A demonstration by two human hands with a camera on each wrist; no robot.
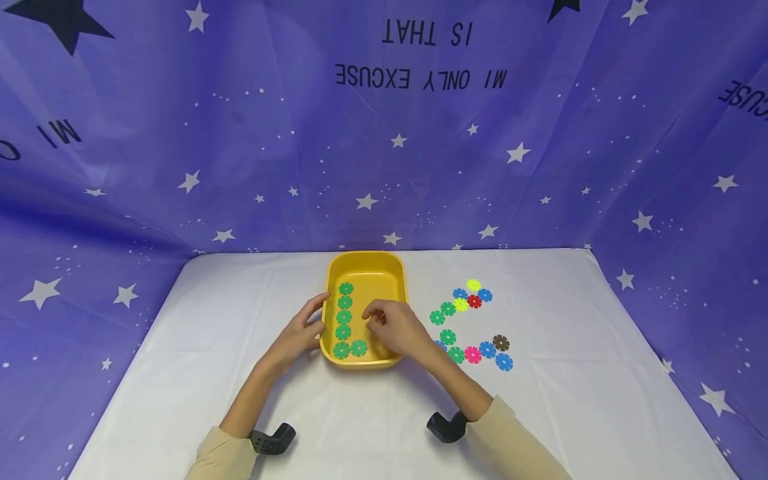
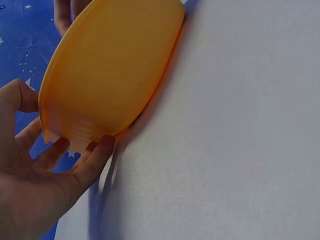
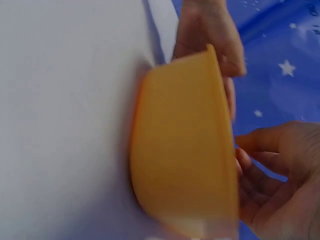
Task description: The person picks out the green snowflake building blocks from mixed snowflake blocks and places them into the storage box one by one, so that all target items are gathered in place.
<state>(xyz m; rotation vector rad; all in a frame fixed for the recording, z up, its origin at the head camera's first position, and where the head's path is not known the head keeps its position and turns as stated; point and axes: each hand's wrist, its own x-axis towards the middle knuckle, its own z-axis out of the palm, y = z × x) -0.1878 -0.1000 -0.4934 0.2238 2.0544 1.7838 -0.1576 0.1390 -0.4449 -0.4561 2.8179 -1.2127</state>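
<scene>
A yellow tub (image 1: 366, 365) stands on the white table with several green notched discs (image 1: 345, 317) in it, in an L-shaped line. My left hand (image 1: 298, 333) is at the tub's left side. In the left wrist view, the fingertips (image 2: 106, 143) touch the outer wall and rim, spread apart. Over the tub's right half is my right hand (image 1: 396, 325), its fingers bent and the thumb near the index finger. No disc shows between them, and the tub's wall hides the fingertips in the right wrist view.
Right of the tub lie two groups of coloured discs: an upper one with a red disc (image 1: 474, 301), and a lower one with a pink disc (image 1: 473, 355) and a brown disc (image 1: 501, 343). My right forearm crosses near the lower group. A purple star-printed curtain (image 1: 366, 167) surrounds the table.
</scene>
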